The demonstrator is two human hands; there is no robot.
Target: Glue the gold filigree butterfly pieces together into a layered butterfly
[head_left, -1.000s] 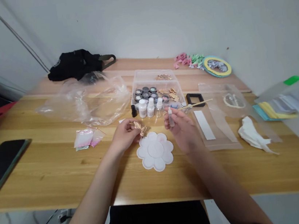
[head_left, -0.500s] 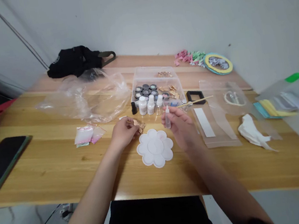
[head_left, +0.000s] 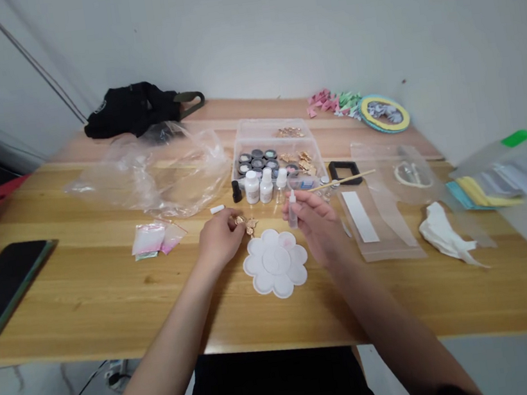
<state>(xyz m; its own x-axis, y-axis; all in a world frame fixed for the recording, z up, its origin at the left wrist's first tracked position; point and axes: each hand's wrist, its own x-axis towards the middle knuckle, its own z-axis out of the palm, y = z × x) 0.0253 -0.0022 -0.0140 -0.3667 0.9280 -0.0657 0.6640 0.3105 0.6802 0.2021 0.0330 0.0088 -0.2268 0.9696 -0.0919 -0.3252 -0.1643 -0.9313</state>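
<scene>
My left hand [head_left: 220,237] is closed, its fingertips pinched on a gold metal charm [head_left: 250,226] just above the back left of a white flower-shaped palette [head_left: 276,262]. The charm's near part is hidden by the fingers. A small white cap [head_left: 217,209] lies behind that hand. In my right hand [head_left: 322,232], a small clear dropper bottle [head_left: 293,213] stands nearly upright between thumb and fingers, nozzle up. A thin wooden stick [head_left: 353,176] also rests across the fingers of this hand, pointing right. One palette well has a faint pink stain.
White-capped bottles [head_left: 252,188] and a black cap [head_left: 236,191] stand before an open clear box [head_left: 278,124] of jars and gold pieces. Plastic bags [head_left: 144,174] lie left, a phone [head_left: 6,286] far left. Right are a black square frame [head_left: 345,172] and a crumpled tissue [head_left: 445,232].
My left hand has turned and shifted slightly, uncovering more of the white cap behind it. My right hand has moved a little to the left with the dropper bottle.
</scene>
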